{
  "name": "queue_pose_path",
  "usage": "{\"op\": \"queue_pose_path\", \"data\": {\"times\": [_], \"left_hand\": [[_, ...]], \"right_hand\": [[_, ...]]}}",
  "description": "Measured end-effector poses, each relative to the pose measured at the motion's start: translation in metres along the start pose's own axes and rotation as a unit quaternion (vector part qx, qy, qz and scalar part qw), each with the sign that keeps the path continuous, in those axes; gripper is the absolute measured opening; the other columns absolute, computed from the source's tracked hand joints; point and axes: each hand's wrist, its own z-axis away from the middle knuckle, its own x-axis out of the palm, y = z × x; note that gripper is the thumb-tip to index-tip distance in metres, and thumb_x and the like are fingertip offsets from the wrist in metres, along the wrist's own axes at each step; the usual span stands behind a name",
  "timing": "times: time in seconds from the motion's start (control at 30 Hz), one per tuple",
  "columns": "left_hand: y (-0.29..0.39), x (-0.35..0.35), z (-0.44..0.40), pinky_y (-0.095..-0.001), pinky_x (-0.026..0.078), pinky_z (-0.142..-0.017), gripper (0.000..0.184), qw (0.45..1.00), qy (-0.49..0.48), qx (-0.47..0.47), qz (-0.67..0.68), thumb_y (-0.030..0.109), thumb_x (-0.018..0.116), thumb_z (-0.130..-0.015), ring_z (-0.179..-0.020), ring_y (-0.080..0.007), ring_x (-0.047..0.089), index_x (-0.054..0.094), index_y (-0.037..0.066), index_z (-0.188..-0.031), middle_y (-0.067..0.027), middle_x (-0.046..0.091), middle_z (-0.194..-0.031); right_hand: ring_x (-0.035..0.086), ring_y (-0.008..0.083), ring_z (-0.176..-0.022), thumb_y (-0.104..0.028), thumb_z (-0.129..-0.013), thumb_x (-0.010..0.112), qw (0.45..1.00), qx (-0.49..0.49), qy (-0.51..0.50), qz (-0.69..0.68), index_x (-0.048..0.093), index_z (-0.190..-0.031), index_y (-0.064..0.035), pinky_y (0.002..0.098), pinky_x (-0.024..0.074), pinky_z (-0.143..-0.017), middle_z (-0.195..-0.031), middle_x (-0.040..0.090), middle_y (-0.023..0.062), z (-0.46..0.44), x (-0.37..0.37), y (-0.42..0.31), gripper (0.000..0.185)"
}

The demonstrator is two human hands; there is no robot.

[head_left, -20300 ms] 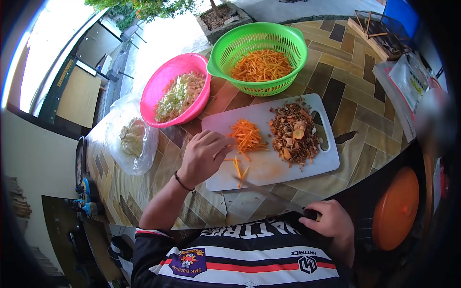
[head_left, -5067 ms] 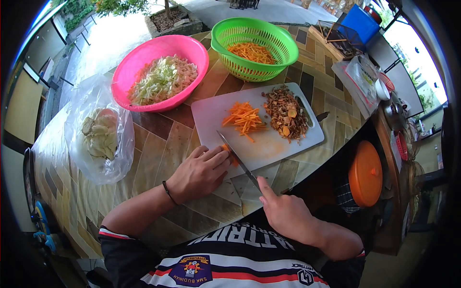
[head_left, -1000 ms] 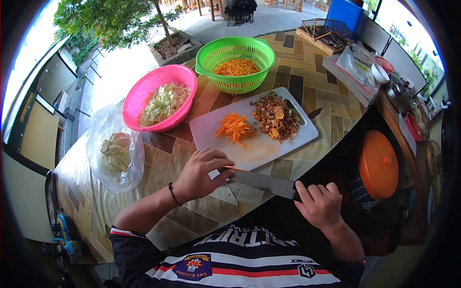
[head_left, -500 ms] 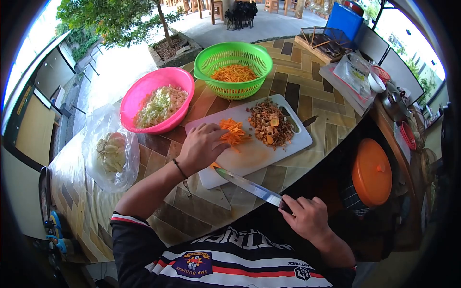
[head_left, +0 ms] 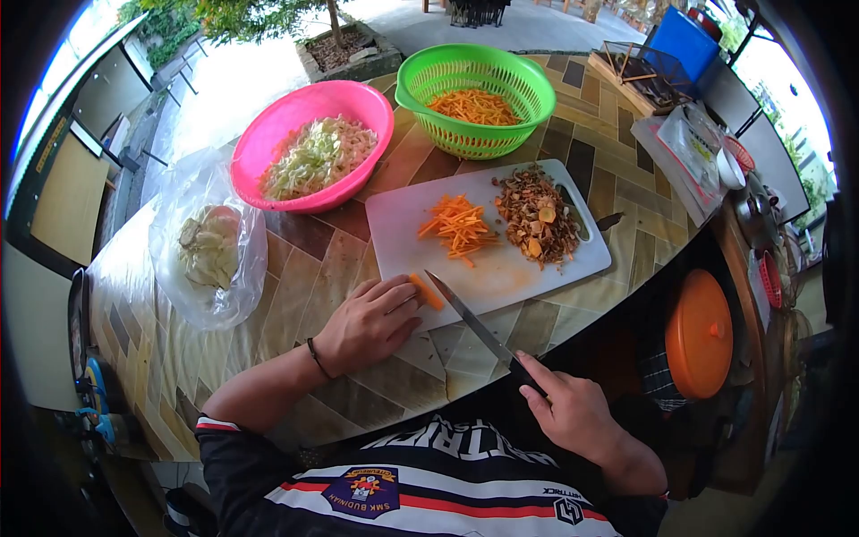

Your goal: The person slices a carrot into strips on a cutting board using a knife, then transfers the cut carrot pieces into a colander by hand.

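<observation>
My left hand has its fingers closed on a piece of carrot at the near left corner of the white cutting board. In my right hand is the dark handle of a knife. Its blade points up and left, with the tip beside the carrot piece. A small heap of carrot strips lies mid-board. To the right of that heap sits a pile of brown peelings and scraps with some orange bits in it.
Behind the board stand a pink basin of shredded pale vegetable and a green colander of carrot strips. A clear plastic bag with pale pieces is at left. An orange-lidded container stands right, beyond the table edge.
My left hand has moved from the carrot strips down to the board's near corner and now holds a carrot piece. The knife blade has turned steeper. The head view has shifted.
</observation>
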Motion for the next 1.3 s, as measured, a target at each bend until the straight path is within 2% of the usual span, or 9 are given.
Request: {"op": "queue_pose_path", "data": {"times": [0.17, 0.47, 1.3], "left_hand": [[0.003, -0.001, -0.001, -0.0393, 0.047, -0.094, 0.039, 1.0, -0.006, -0.008, 0.012, 0.01, 0.072, -0.082, -0.12, -0.0257, 0.057, 0.063, 0.005, -0.119, -0.0095, 0.058, -0.121], [0.002, -0.002, -0.003, -0.0394, 0.047, -0.093, 0.034, 0.999, -0.025, -0.011, 0.021, 0.01, 0.069, -0.084, -0.121, -0.0251, 0.055, 0.063, 0.004, -0.116, -0.0084, 0.056, -0.122], [-0.002, -0.002, -0.004, -0.039, 0.048, -0.092, 0.037, 0.999, -0.036, -0.008, 0.026, 0.009, 0.07, -0.083, -0.12, -0.0257, 0.055, 0.063, 0.003, -0.119, -0.0086, 0.055, -0.123]], "right_hand": [[0.061, 0.0327, -0.055, -0.025, -0.096, 0.059, 1.0, -0.005, -0.025, 0.016, 0.051, -0.14, -0.0133, 0.0432, 0.0505, -0.051, -0.068, 0.06, 0.0117, -0.005, -0.006, -0.004, 0.046], [0.06, 0.0305, -0.054, -0.025, -0.096, 0.059, 0.998, -0.017, -0.044, 0.052, 0.052, -0.14, -0.0135, 0.0416, 0.0503, -0.05, -0.066, 0.059, 0.0104, -0.012, -0.019, -0.005, 0.046], [0.055, 0.028, -0.047, -0.025, -0.095, 0.062, 0.997, -0.025, -0.047, 0.054, 0.054, -0.139, -0.0148, 0.0391, 0.0472, -0.045, -0.061, 0.055, 0.0076, -0.022, -0.022, -0.003, 0.046]]}}
